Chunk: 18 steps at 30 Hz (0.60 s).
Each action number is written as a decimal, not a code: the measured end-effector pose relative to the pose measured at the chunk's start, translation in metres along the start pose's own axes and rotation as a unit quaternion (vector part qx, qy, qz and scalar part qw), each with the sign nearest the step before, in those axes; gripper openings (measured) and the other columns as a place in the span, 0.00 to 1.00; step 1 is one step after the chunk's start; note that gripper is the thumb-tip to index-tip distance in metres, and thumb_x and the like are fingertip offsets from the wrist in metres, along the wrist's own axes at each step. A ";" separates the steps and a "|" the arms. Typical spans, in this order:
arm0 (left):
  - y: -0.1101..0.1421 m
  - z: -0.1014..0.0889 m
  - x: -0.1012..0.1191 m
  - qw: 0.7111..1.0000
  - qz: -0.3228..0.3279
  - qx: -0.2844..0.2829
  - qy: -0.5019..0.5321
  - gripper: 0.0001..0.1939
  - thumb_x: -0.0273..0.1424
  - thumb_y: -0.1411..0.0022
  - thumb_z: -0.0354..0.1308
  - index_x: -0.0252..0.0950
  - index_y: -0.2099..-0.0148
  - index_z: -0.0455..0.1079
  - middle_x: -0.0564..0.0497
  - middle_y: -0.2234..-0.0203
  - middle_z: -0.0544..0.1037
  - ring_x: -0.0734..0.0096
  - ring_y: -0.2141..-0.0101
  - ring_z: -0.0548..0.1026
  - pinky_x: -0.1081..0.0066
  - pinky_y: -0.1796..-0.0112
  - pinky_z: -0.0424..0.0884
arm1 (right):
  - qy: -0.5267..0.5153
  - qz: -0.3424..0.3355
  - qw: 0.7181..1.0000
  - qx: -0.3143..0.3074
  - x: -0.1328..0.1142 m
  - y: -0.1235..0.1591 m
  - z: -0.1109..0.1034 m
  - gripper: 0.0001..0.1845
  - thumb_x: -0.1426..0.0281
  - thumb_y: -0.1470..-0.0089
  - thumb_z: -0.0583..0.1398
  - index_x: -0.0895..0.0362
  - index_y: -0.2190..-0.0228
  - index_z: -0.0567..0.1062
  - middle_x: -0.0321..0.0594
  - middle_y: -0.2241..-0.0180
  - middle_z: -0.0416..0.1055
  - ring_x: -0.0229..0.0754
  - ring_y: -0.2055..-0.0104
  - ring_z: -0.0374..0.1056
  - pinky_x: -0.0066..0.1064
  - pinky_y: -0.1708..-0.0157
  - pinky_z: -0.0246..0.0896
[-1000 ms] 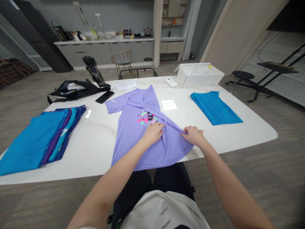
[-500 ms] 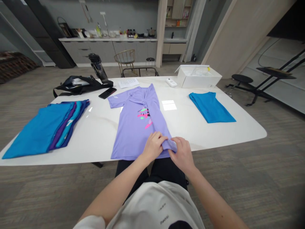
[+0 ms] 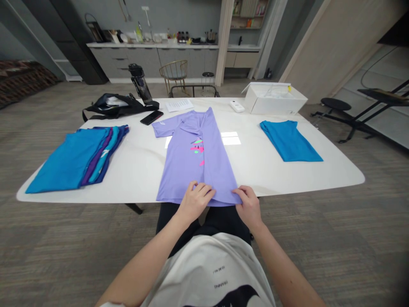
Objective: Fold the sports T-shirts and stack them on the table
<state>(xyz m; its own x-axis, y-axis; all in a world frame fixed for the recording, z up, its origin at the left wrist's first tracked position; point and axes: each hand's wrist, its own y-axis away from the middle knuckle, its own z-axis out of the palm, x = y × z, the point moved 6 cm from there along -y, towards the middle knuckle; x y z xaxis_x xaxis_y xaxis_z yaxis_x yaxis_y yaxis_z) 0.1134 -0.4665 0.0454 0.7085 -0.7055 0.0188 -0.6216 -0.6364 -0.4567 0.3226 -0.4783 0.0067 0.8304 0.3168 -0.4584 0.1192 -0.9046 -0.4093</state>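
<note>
A light purple T-shirt (image 3: 185,170) lies on the white table in front of me, its hem toward me. Its right side is folded inward, and the flap covers part of the colourful print. My left hand (image 3: 196,198) rests at the hem with bent fingers, gripping the flap's inner edge. At the flap's outer bottom corner, my right hand (image 3: 248,205) pinches the fabric between thumb and fingers. The left sleeve still spreads out to the side. A folded blue garment (image 3: 290,140) lies to the right, and a stack of folded garments (image 3: 70,157) to the left.
Along the table's (image 3: 140,170) far side are a black bag (image 3: 111,104), a dark bottle (image 3: 140,83), a phone (image 3: 151,117), a printed paper (image 3: 179,105), a white remote-like device (image 3: 237,106) and a white box (image 3: 275,100). A chair (image 3: 174,72) stands beyond.
The folded flap now lies flatter and wider along the hem. My right hand moved slightly right and down with the corner; my left hand shifted a little left. The camera view shifted.
</note>
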 end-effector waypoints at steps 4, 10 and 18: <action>0.020 0.008 -0.002 0.999 -0.028 0.004 0.019 0.10 0.23 0.30 0.55 0.39 0.50 0.73 0.49 0.58 0.81 0.65 0.58 0.76 0.57 0.51 0.65 | 0.018 -0.066 0.998 0.005 -0.003 0.005 0.000 0.27 0.84 0.53 0.54 0.54 0.54 0.78 0.45 0.59 0.71 0.50 0.56 0.68 0.44 0.53 0.66; 0.022 0.003 -0.002 0.994 -0.079 0.001 0.071 0.12 0.22 0.31 0.55 0.40 0.49 0.74 0.48 0.56 0.80 0.64 0.55 0.75 0.56 0.48 0.63 | 0.007 -0.084 0.996 0.029 -0.005 0.010 -0.012 0.21 0.82 0.46 0.55 0.54 0.54 0.77 0.44 0.59 0.72 0.49 0.56 0.67 0.44 0.53 0.62; 0.024 -0.003 0.005 0.981 -0.088 -0.079 0.151 0.09 0.28 0.28 0.53 0.40 0.53 0.74 0.50 0.60 0.79 0.64 0.58 0.74 0.60 0.55 0.67 | -0.021 -0.072 0.996 -0.052 -0.006 0.005 -0.018 0.08 0.64 0.35 0.61 0.53 0.60 0.79 0.41 0.64 0.73 0.46 0.60 0.69 0.41 0.56 0.61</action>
<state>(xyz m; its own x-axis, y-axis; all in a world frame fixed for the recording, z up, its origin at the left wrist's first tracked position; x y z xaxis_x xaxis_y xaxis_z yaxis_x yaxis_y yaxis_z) 0.1006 -0.4866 0.0373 0.6933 -0.6254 0.3581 -0.5596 -0.7803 -0.2792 0.3278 -0.4904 0.0216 0.7775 0.4551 -0.4340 0.2926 -0.8727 -0.3910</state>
